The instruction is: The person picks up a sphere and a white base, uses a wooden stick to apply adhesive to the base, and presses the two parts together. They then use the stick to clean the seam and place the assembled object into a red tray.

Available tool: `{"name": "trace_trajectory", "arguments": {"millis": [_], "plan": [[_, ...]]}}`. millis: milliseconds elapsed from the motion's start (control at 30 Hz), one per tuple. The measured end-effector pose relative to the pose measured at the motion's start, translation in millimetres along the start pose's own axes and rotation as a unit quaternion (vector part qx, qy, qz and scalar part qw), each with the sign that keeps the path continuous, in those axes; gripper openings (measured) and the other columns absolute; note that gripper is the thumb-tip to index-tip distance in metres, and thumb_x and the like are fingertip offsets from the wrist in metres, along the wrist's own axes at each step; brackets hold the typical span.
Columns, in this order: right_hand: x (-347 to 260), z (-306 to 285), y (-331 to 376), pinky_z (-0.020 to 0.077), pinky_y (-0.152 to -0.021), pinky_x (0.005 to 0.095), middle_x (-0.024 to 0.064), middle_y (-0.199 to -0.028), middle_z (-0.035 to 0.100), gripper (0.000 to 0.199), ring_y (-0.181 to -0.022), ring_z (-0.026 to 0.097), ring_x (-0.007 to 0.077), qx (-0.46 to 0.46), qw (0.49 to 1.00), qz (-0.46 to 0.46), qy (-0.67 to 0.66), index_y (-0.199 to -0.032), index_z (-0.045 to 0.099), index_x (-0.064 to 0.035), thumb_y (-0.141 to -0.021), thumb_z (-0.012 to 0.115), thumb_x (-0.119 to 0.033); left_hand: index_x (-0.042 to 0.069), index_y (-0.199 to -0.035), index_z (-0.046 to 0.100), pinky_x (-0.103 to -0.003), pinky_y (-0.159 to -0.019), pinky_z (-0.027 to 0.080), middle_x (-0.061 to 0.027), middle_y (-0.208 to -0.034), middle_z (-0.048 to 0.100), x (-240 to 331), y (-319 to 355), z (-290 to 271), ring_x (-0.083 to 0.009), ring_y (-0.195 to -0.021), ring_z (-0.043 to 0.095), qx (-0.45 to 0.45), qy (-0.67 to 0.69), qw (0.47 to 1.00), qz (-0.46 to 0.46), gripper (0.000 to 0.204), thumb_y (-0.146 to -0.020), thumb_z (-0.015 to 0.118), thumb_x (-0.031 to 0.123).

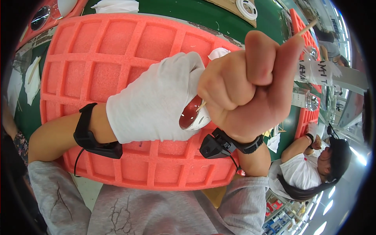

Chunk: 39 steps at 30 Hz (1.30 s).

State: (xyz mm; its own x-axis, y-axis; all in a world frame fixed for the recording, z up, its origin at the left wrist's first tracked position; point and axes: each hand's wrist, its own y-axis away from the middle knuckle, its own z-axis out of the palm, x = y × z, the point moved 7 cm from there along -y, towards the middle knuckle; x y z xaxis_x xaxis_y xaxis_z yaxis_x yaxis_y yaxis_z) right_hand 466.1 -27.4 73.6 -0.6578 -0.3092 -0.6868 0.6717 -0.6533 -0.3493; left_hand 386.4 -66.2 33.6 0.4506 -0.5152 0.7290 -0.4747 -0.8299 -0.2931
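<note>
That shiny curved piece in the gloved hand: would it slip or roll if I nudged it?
The shiny piece may be slippery, since it shows glossy highlights. It is probably stiff: its white rim holds a smooth curve in the left hand. That curved edge might let it roll.

Over the tray (117,57) on the table (180,11) is the left hand (156,100), a round part (192,113) in it; toward the tray's right edge, the right hand (248,88) with a stick (308,27). Beyond the tray lies a cloth (116,6); right, a co-worker (298,168).
</note>
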Motion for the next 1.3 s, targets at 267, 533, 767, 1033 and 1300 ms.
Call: {"name": "trace_trajectory", "arguments": {"millis": [267, 533, 767, 1033, 1300], "plan": [[1.0, -11.1, -5.2, 0.0139, -0.039, 0.0264, -0.0060, -0.052, 0.023, 0.051, -0.040, 0.015, 0.0075, 0.037, 0.996, 0.021, -0.075, -0.081, 0.033, -0.0151, -0.113, 0.021, -0.053, 0.003, -0.106, 0.063, -0.043, -0.078, 0.052, -0.0145, -0.102, 0.066, -1.4, -3.0, -1.3, -0.0373, -0.094, 0.064, -0.022, 0.012, 0.999, -0.028, 0.034, -0.077, 0.078, 0.013], [5.5, -2.2, -6.7, 0.0144, -0.040, 0.0256, -0.0061, -0.052, 0.023, 0.051, -0.041, 0.016, 0.0071, -0.002, 0.998, 0.058, 0.005, -0.081, 0.034, -0.0155, -0.113, 0.021, -0.052, 0.003, -0.104, 0.060, -0.044, -0.076, 0.051, -0.0145, -0.097, 0.062, -1.3, -0.4, 0.5, -0.0366, -0.090, 0.061, -0.040, 0.015, 0.999, 0.000, 0.034, -0.077, 0.078, 0.015], [5.9, -1.3, -4.8, 0.0129, -0.039, 0.0258, -0.0080, -0.052, 0.021, 0.053, -0.040, 0.013, 0.0056, 0.063, 0.997, 0.038, 0.014, -0.079, 0.032, -0.0153, -0.113, 0.020, -0.054, 0.006, -0.110, 0.063, -0.044, -0.082, 0.051, -0.0125, -0.103, 0.067, -3.6, 3.5, -3.8, -0.0365, -0.096, 0.063, -0.018, 0.065, 0.998, -0.009, 0.042, -0.074, 0.083, 0.015], [6.0, 13.2, -5.9, 0.0132, -0.040, 0.0262, -0.0080, -0.052, 0.024, 0.059, -0.041, 0.013, 0.0055, 0.013, 0.981, 0.082, 0.176, -0.076, 0.032, -0.0144, -0.110, 0.018, -0.060, 0.002, -0.101, 0.055, -0.046, -0.071, 0.049, -0.0175, -0.096, 0.055, -5.3, 4.4, 0.1, -0.0376, -0.087, 0.058, -0.042, 0.105, 0.993, -0.039, 0.033, -0.081, 0.074, 0.021], [8.7, 15.6, -2.6, 0.0130, -0.039, 0.0266, -0.0076, -0.052, 0.024, 0.060, -0.041, 0.014, 0.0058, 0.015, 0.989, 0.082, 0.119, -0.075, 0.031, -0.0141, -0.110, 0.017, -0.061, 0.003, -0.108, 0.057, -0.047, -0.077, 0.052, -0.0187, -0.101, 0.057, 4.6, 5.7, -7.7, -0.0398, -0.092, 0.059, -0.052, 0.084, 0.995, 0.018, 0.039, -0.078, 0.077, 0.021]]}}
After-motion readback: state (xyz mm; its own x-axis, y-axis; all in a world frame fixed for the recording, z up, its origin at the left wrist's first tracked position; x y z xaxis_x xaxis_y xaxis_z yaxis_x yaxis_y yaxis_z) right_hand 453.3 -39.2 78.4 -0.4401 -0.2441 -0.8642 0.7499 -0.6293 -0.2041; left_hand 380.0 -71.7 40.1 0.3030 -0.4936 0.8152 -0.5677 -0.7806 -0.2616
